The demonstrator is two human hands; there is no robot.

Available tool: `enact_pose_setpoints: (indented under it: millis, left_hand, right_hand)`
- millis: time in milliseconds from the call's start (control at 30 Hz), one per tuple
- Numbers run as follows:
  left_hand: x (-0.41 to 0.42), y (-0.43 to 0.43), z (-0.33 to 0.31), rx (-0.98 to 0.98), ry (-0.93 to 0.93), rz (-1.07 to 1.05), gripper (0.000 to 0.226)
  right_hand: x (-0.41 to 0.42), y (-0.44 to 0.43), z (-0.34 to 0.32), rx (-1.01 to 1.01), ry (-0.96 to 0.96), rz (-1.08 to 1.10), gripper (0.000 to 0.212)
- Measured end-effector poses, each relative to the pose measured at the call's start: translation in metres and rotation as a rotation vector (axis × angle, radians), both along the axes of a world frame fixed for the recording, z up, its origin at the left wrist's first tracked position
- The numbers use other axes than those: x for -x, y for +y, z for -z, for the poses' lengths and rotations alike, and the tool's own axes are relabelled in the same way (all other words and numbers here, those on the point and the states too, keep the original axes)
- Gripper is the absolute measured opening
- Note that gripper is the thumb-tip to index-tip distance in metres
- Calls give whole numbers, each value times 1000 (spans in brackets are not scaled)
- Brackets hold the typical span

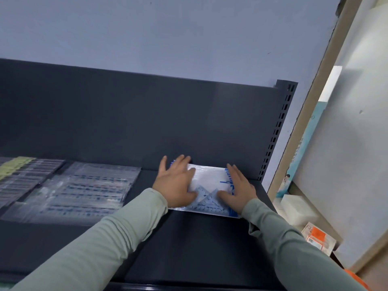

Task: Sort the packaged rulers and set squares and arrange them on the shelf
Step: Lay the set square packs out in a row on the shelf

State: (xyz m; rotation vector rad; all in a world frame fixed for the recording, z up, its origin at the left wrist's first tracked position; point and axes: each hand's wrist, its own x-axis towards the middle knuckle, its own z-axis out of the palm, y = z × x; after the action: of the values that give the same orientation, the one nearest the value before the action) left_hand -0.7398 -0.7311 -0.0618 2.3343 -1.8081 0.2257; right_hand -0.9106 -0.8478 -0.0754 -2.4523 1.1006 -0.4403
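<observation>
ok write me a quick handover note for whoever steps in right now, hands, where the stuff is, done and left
Left hand: open, flat on the left part of the set square pack.
Right hand: open, flat on the pack's right edge.
The pack lies on the dark shelf, near the back panel, toward the right end.
Done: clear ruler packs lie in overlapping rows on the shelf's left part, with yellow-labelled packs at far left.
Left: square up this pack, then let go. No further unsorted packs are in view, so check for more.
</observation>
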Motion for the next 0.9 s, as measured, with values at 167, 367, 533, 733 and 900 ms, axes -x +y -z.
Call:
enact_pose_setpoints:
  millis: [167,367,533,733,900]
  left_hand:
    - [4,-21,8,-245,93,11,96]
    - [1,-12,13,-340,129,50,99]
    - [-5,-12,16,-363,193,22,111]
    - [-8,-13,14,-383,226,45,105]
    - [-6,-9,14,-423,243,45,103]
  right_hand:
    - [-7,-1,0,185,307,-27,91]
    - [-4,2,9,153,358,-85,64]
    - [-10,4,10,94,362,-84,62]
    - [-9,5,9,58,373,-89,61]
    - [-11,7,5,48,401,-102,58]
